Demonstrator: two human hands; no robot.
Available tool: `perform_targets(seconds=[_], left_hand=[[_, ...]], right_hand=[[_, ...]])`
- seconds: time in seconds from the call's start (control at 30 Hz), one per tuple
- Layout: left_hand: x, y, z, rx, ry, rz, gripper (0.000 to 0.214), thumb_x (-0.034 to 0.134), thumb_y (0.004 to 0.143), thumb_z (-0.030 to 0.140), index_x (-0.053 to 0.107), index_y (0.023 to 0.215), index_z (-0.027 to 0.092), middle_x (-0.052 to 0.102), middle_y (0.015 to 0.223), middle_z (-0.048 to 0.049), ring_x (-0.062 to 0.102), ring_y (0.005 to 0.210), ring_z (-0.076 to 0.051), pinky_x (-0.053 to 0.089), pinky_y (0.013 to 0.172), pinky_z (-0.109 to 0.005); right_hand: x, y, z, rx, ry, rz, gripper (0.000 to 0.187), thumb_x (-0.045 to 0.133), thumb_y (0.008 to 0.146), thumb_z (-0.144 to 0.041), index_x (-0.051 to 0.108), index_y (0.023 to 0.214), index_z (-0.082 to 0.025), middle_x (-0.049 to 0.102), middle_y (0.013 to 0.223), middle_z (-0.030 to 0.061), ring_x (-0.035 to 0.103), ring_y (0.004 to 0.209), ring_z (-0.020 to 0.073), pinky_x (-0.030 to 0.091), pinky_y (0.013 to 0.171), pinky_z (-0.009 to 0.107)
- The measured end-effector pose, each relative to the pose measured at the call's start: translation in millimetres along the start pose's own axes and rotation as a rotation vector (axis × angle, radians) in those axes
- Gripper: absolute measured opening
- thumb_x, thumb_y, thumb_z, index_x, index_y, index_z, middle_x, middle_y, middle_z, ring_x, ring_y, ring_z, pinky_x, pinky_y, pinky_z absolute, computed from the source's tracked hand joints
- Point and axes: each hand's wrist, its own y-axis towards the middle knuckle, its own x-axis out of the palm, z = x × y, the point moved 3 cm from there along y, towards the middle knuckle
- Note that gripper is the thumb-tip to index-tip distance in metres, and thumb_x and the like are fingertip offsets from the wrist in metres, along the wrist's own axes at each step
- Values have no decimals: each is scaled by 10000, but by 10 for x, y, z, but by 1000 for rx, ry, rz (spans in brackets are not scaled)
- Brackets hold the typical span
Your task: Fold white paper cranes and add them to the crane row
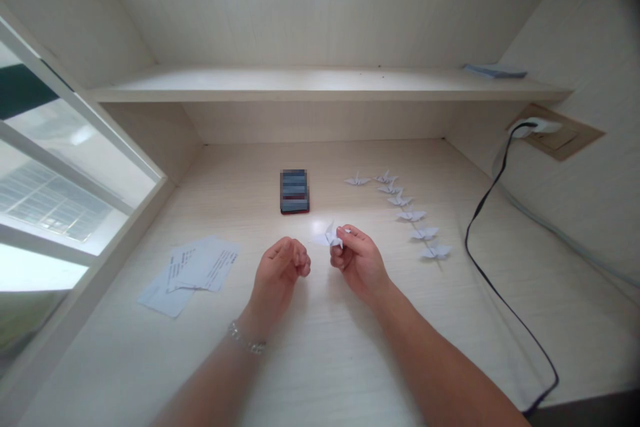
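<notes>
Between the thumb and fingers of my right hand [361, 265] is a white folded paper crane [330, 236], its wings pointing left. My left hand [283, 270] is a short way to the left, apart from the crane, with its fingers curled in and nothing showing in them. A bracelet [246, 341] circles my left wrist. Several finished paper cranes [411, 215] stand on the desk to the right, most in a slanting line, with one crane [357, 179] at the far left of the group.
A phone [295, 191] lies on the desk [320, 360] beyond my hands. Paper sheets with writing [203, 263] overlap at the left. A black cable [483, 270] runs from the wall socket [560, 133] down the right side. A shelf [320, 79] spans the back, holding a flat bluish item [495, 71].
</notes>
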Motion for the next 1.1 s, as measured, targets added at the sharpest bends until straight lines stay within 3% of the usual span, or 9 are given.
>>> perform_targets(seconds=[0.13, 0.3, 0.57, 0.8, 0.93, 1.03, 1.1], left_hand=[[-41, 7, -55, 26, 181, 92, 247, 478, 848, 355, 508, 703, 157, 459, 628, 15, 430, 551, -88, 323, 518, -230], [-53, 1, -66, 0, 320, 126, 206, 543, 817, 308, 499, 688, 153, 477, 594, 17, 431, 556, -83, 328, 524, -218], [-46, 17, -50, -3, 230, 126, 190, 570, 799, 278, 505, 682, 144, 480, 603, 18, 435, 559, -74, 338, 527, -215], [-43, 10, -60, -19, 201, 106, 164, 562, 806, 275, 527, 708, 149, 520, 627, 8, 474, 589, -87, 367, 561, -228], [-48, 21, -71, -26, 195, 115, 167, 581, 789, 278, 528, 698, 149, 518, 627, 10, 479, 591, -89, 374, 562, -227], [-75, 32, -88, -17, 281, 151, 171, 588, 783, 292, 534, 702, 151, 526, 622, 11, 472, 577, -86, 373, 555, -220], [-99, 37, -99, -3, 346, 184, 172, 591, 778, 302, 542, 709, 153, 529, 614, 12, 468, 574, -86, 373, 553, -216]], right_hand=[[9, -2, 20, -25, -87, 0, 232, 673, 708, -297, 501, 622, -169, 466, 527, -39, 401, 471, 71, 258, 406, 178], [13, -1, 33, -53, -158, -24, 235, 650, 729, -320, 509, 621, -167, 463, 512, -41, 388, 457, 72, 267, 411, 190], [-13, 26, 36, -20, -108, -31, 229, 601, 770, -361, 546, 669, -163, 510, 556, -17, 423, 477, 82, 302, 409, 188], [-43, 54, 35, 28, -46, 32, 243, 656, 721, -362, 535, 644, -166, 511, 540, -23, 419, 469, 73, 292, 396, 169], [-86, 85, 53, 48, -133, 85, 276, 658, 710, -400, 539, 643, -159, 515, 548, -18, 413, 453, 69, 297, 396, 175], [-142, 104, 12, -37, -278, 169, 312, 618, 728, -448, 533, 634, -163, 516, 552, -19, 399, 436, 71, 291, 398, 194], [-165, 78, -67, -193, -430, 266, 319, 584, 750, -463, 533, 634, -170, 520, 558, -19, 401, 442, 78, 299, 412, 208]])
